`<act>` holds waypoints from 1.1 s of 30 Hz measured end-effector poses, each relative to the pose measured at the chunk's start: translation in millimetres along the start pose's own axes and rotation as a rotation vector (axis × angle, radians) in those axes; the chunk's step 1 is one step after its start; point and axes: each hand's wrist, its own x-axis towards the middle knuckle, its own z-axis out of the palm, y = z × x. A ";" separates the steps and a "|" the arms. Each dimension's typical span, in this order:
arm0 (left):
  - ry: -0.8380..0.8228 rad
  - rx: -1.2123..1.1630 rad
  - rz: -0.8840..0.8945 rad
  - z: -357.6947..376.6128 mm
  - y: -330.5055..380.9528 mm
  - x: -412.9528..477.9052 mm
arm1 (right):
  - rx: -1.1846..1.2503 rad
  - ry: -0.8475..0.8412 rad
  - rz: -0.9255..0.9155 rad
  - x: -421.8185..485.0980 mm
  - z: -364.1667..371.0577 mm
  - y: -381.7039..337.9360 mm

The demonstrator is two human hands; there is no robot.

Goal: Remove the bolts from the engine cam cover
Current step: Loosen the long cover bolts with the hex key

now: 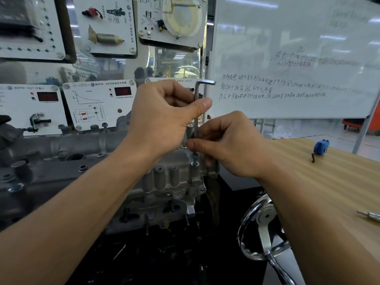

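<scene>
Pinching shaft of hex key [197, 89], left hand [162, 116] high, right hand [232, 147] low; I fear raised bolt [195, 160] falls beside cam cover [164, 177] if key tilts.

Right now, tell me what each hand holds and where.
Both hold the hex key: left hand pinches its upper shaft below the bend, right hand pinches the lower shaft just above the bolt.

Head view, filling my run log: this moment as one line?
left hand grips hex key | right hand pinches its lower shaft | key upright on bolt
</scene>
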 end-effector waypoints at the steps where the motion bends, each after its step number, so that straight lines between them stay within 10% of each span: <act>1: 0.005 0.002 -0.012 1.3 -0.2 0.9 | 0.021 0.004 0.018 -0.2 0.9 2.3; 12: -0.031 0.080 0.216 1.6 1.5 -6.7 | 0.061 -0.074 -0.032 -3.7 11.0 14.3; 19: -0.066 0.052 0.291 4.1 1.7 -10.1 | -0.024 0.218 -0.187 -13.4 37.1 24.1; 26: -0.216 -0.099 0.139 14.6 22.2 5.9 | 0.154 0.345 -0.074 -28.5 13.0 0.7; 33: -0.579 -0.268 -0.245 138.3 36.0 -19.7 | -0.378 0.360 0.327 -104.6 -109.5 -4.9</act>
